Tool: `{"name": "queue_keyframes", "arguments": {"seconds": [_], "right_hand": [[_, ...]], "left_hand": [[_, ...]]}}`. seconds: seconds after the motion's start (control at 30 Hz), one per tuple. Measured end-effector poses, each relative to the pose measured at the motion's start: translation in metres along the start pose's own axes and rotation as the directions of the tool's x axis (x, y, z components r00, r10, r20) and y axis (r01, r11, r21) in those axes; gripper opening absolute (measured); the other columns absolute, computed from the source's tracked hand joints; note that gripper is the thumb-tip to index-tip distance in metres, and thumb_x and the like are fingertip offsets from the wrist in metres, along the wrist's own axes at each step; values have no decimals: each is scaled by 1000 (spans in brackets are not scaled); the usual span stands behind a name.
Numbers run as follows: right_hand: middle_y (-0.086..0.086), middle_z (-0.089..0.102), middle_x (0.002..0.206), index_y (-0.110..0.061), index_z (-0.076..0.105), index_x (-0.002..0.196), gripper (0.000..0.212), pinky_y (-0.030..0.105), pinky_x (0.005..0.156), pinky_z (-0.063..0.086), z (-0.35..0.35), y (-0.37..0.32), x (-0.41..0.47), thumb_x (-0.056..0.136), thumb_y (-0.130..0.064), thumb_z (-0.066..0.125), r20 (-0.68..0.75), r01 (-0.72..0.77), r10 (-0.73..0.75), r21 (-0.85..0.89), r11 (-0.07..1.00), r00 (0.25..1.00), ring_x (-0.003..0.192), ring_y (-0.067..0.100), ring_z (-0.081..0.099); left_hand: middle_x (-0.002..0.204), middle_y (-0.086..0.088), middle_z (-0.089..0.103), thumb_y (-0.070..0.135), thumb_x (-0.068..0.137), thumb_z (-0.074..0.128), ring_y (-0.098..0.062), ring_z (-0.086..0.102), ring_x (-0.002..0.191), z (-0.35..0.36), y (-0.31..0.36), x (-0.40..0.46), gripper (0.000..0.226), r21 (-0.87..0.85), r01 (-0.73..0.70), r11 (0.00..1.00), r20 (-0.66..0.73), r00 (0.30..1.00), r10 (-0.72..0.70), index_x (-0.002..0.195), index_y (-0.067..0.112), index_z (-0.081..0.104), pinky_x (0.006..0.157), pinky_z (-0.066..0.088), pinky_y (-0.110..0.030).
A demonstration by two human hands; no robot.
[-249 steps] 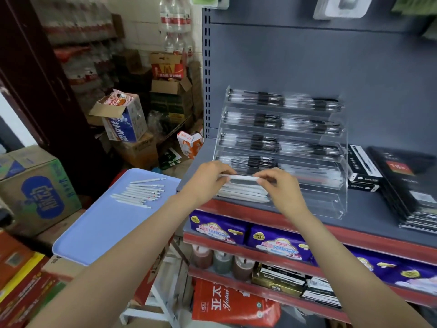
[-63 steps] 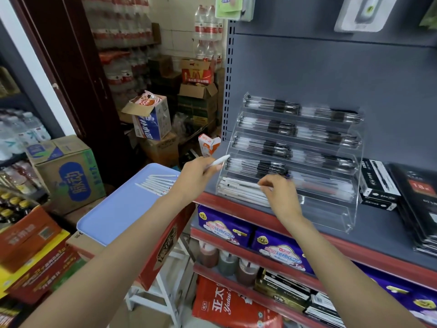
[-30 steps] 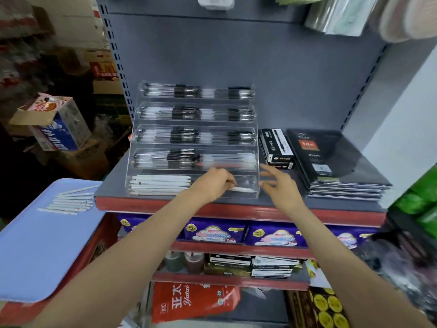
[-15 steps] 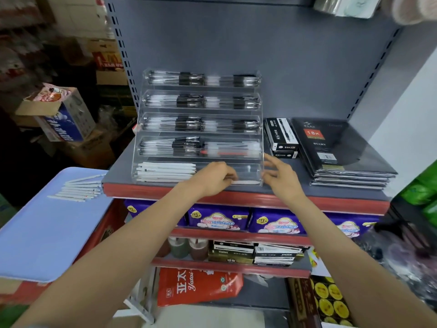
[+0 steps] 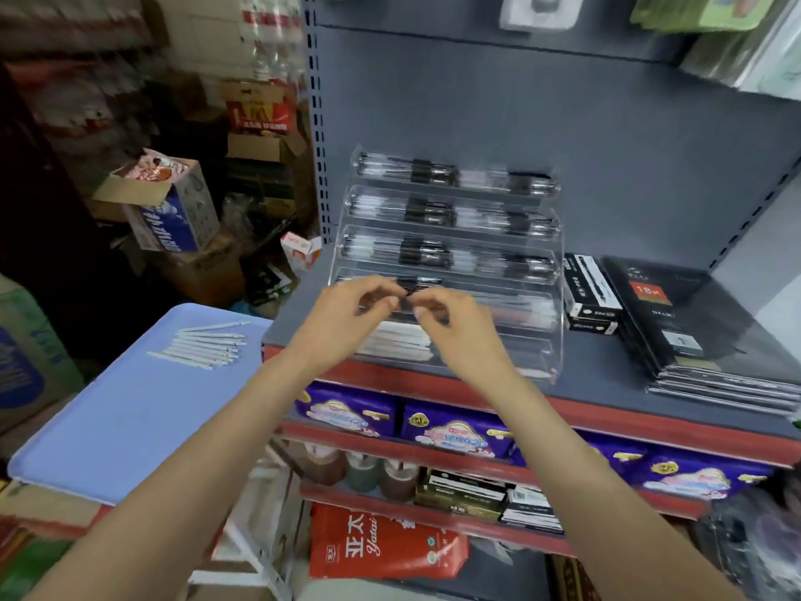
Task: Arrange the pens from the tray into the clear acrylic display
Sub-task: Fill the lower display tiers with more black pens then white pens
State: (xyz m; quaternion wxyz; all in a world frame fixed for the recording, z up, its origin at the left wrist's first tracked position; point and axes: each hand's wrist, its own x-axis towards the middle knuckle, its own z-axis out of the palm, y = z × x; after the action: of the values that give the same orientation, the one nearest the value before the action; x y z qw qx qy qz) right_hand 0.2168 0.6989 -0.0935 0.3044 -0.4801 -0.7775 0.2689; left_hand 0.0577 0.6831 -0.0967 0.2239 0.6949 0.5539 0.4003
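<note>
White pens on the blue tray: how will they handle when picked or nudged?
The white pens look thin, straight and round, so probably stiff, light and apt to roll on the smooth blue tray. They lie tightly side by side, so pinching one likely nudges its neighbours.

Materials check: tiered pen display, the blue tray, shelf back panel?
Tiered display: clear glossy acrylic by the look; pens and shelf show through its walls.
Blue tray: likely matte plastic; uniform colour, rounded raised rim.
Back panel: probably painted sheet metal; flat grey, perforated upright strips at its sides.
</note>
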Motion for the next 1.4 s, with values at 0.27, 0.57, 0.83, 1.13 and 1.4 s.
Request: {"name": "queue_keyframes", "arguments": {"seconds": [0.27, 0.57, 0.83, 1.13, 1.4], "right_hand": [[6, 63, 114, -12, 61, 116, 25, 23, 86, 43, 170, -100, 71, 95, -12, 48, 205, 88, -97, 49, 995, 974, 100, 17, 59], [14, 51, 134, -6, 49, 132, 40, 35, 100, 37, 366, -92, 124, 92, -9, 49, 420, -71, 142, -180, 981, 896, 126, 30, 45], [7, 32, 142, -15, 28, 142, 47, 39, 100, 38, 423, -64, 129, 98, -27, 43, 424, -9, 289, -550, 835, 858, 131, 26, 32], [12, 35, 132, -12, 34, 135, 50, 38, 93, 41, 433, -60, 147, 93, -31, 54, 326, -78, 330, -597, 799, 886, 125, 29, 34], [15, 44, 126, -5, 42, 121, 38, 40, 91, 38, 429, -55, 154, 95, -30, 50, 507, 96, 306, -621, 778, 805, 120, 32, 39]], "left_hand": [[92, 4, 67, 19, 90, 54, -16, 61, 82, -131, -146, -43, 18, 179, 411, 894, -294, 889, -350, 103, 20, 65, 71, 44, -27], [124, -13, 58, 10, 90, 47, -29, 53, 115, -202, -331, -72, 34, 464, 476, 747, -41, 854, -519, 122, 11, 58, 96, 41, -36], [159, 3, 5, 28, 95, 44, -17, 10, 145, -195, -417, -76, 66, 682, 153, 716, 330, 809, -487, 150, 24, 8, 115, 19, -39], [137, -4, 36, 10, 91, 47, -28, 40, 117, -192, -419, -56, 45, 662, 154, 734, 266, 867, -422, 134, 21, 42, 83, 37, -38], [123, -6, 45, 24, 94, 48, -27, 40, 113, -194, -418, -46, 27, 762, -13, 647, 341, 858, -384, 118, 12, 47, 80, 31, -34]]}}
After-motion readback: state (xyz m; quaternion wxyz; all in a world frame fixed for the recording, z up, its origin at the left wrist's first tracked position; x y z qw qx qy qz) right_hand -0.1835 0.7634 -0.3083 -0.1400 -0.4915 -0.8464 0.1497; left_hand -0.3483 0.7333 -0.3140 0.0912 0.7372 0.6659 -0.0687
